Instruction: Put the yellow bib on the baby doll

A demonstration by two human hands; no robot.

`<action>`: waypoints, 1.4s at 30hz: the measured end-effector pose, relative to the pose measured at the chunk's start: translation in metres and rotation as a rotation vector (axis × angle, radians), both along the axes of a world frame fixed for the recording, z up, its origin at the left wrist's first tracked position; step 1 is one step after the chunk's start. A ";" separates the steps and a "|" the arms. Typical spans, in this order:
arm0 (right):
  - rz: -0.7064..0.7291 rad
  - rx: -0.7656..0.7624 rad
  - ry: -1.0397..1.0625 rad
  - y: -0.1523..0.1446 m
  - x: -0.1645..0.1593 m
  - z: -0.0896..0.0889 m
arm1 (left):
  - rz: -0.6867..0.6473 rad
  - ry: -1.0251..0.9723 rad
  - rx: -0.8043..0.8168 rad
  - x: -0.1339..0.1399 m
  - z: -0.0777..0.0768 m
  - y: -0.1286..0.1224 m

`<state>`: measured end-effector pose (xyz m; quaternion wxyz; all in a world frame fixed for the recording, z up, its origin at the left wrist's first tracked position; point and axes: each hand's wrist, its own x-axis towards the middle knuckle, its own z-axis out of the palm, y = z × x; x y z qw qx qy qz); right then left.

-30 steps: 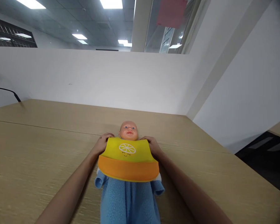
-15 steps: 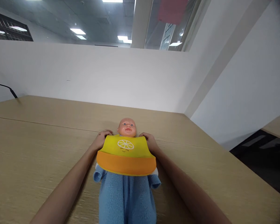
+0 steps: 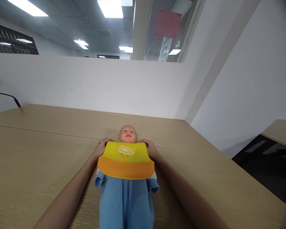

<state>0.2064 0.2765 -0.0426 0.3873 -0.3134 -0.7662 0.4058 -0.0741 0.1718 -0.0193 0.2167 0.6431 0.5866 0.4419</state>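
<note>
A baby doll (image 3: 128, 134) in a blue fleece outfit (image 3: 126, 203) lies face up on the table, its head toward the far wall. Over its chest spreads a yellow bib (image 3: 113, 149) with a white citrus slice, a small smiling face and an orange pocket (image 3: 125, 169) along the bottom. My left hand (image 3: 101, 147) is closed at the bib's upper left corner, fingers curled toward the doll's neck. At the upper right corner my right hand (image 3: 150, 148) is closed the same way. The bib partly hides the fingertips of both hands.
The wooden table (image 3: 50, 152) has a seam running across it behind the doll. A low white wall (image 3: 109, 86) with glass above borders its far side. At the left a black cable (image 3: 15, 100) reaches the tabletop. A dark-sided cabinet (image 3: 264, 159) stands at the right.
The camera view has tilted upward slightly, showing more ceiling. Both hands remain at the bib's upper corners, and the bib still lies across the doll's chest.
</note>
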 end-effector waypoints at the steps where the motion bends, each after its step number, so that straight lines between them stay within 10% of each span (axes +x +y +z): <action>1: -0.001 0.011 -0.006 0.001 0.000 -0.001 | 0.005 -0.007 0.001 0.000 0.000 -0.001; 42: -0.096 0.071 -0.171 -0.002 0.000 0.008 | 0.071 0.166 0.039 -0.002 -0.009 0.005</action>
